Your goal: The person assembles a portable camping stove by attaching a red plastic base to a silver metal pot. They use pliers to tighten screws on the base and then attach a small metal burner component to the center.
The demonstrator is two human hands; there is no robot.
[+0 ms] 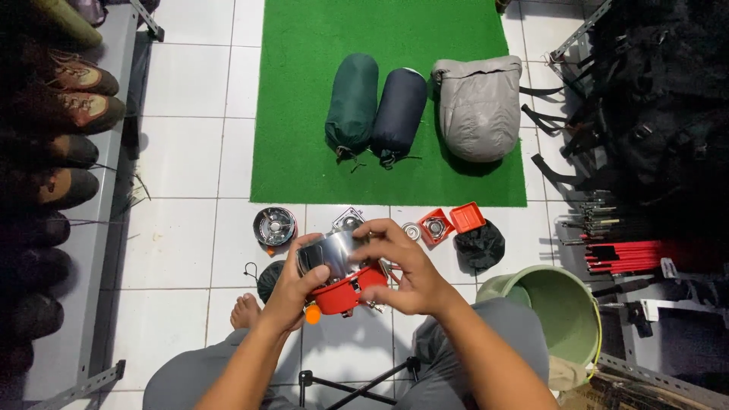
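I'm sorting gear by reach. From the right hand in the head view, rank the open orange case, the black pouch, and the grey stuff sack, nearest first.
Measured from the right hand:
1. Open orange case, just beyond it on the tiles.
2. Black pouch, farther right; close to the case, yet slightly farther.
3. Grey stuff sack, far up on the green mat.

The stove point(345, 292) in the hands has a red body, a shiny silver windshield point(334, 254) and an orange knob point(313, 314). The floor point(190, 152) is white tile with grey grout lines. The mat point(304, 91) is bright green. On it lie a dark green sack point(352, 102), a navy sack point(399, 112) and a light grey sack point(478, 106). The bucket point(558, 307) is pale green, the open case point(452, 222) orange-red, and the pouch point(479, 246) black.
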